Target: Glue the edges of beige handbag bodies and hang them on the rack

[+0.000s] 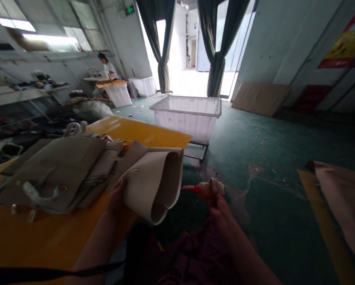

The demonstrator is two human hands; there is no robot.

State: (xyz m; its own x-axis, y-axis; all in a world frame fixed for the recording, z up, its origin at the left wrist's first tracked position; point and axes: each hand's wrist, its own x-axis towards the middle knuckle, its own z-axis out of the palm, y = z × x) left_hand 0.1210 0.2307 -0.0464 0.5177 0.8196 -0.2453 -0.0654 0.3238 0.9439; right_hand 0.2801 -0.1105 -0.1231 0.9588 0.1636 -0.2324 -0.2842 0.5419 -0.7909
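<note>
My left hand (117, 194) grips a beige leather panel (153, 184) that curls over the edge of the orange table (40, 237); its thumb lies on the panel's near side. My right hand (217, 200), just right of the panel and off the table edge, is closed around a small tool with a red tip (195, 189) and a cloth-wrapped handle. The red tip points left toward the curled panel. A stack of beige bag parts with metal fittings (58, 170) lies on the table left of my left hand.
A white plastic bin on a wheeled frame (189, 114) stands on the green floor ahead. Another person (107, 67) works at a far table beside more white bins. A second orange surface with beige material (340, 202) sits at the right. Dark fabric lies on my lap.
</note>
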